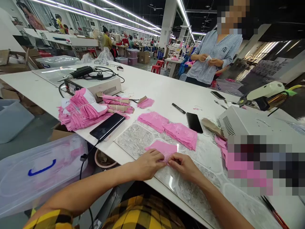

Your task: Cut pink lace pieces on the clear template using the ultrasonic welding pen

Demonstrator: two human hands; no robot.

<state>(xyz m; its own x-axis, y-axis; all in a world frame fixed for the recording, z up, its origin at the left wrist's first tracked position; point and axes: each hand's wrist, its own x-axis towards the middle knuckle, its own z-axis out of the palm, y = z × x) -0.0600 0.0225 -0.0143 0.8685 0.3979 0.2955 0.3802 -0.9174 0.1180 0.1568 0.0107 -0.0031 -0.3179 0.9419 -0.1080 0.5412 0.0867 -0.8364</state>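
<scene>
My left hand (150, 162) and my right hand (182, 164) meet at the near edge of a pink fabric piece (163, 147). Both sets of fingers are closed in a pinch on that edge, close together. The fabric lies flat on a grey marble-patterned board (135, 138). Just beyond it are two neat stacks of similar pink pieces, a left stack (152, 121) and a right stack (182, 135), end to end. What exactly lies between my fingertips is partly hidden.
Bundled pink fabric (83, 109), a black phone with a cable (107, 126) and a machine box (95, 87) are left. A marker (178, 108), second phone (194, 122) and white machine (252, 124) are right. Across the table a person (214, 57) stands holding something small.
</scene>
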